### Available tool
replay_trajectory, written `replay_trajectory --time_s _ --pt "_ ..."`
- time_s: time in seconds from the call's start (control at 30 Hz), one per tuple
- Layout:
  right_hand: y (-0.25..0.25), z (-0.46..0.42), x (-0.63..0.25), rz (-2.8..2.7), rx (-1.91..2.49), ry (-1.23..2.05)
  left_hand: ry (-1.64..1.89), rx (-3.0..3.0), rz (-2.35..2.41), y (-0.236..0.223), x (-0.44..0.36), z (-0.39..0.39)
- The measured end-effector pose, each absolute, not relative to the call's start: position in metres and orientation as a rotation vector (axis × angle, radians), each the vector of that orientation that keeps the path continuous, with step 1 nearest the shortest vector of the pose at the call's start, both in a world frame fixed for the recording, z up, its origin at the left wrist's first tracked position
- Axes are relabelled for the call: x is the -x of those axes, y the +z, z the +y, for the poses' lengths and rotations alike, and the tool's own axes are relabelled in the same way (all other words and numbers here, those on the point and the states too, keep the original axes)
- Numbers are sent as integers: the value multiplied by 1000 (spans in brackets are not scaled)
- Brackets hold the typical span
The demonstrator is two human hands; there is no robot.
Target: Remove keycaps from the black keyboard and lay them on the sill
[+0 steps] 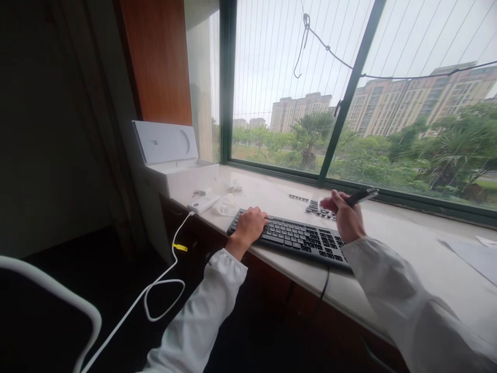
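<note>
A black keyboard (298,239) lies on a pale stone windowsill (404,243). My left hand (250,226) rests closed on the keyboard's left end, fingers curled over the edge. My right hand (347,217) hovers over the keyboard's far right side and pinches a dark pen-like tool (361,196) that points up and to the right. Just beyond the keyboard lie several loose black keycaps (316,208) and a short row of them (298,197).
A white open box (171,155) stands at the sill's left end, with a white charger (202,203) whose cable (155,285) hangs to the floor. Clear plastic wrappers (229,204) lie nearby. Paper (471,254) sits at far right. A white chair rail (50,290) is at lower left.
</note>
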State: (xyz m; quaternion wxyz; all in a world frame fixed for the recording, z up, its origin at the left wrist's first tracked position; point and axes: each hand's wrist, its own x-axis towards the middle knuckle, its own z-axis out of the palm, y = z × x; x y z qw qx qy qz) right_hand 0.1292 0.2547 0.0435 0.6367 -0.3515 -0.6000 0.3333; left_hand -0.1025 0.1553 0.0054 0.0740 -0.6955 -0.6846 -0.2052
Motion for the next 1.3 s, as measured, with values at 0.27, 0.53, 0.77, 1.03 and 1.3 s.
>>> replay_trajectory --time_s 0.27,0.53,0.77,1.03,1.3 --pt "35 276 -9 -887 598 1441 -565 2213 -2021 9 112 201" --pt "2 293 3 -871 674 1589 -483 2299 -1875 14 120 204" --pt "-13 295 9 -1009 722 1632 -385 2298 -1844 8 121 205" --pt "-11 291 17 -956 694 1654 -471 2305 -1880 2 128 211" --pt "-19 281 22 -1198 775 1404 -596 2304 -2072 2 134 215"
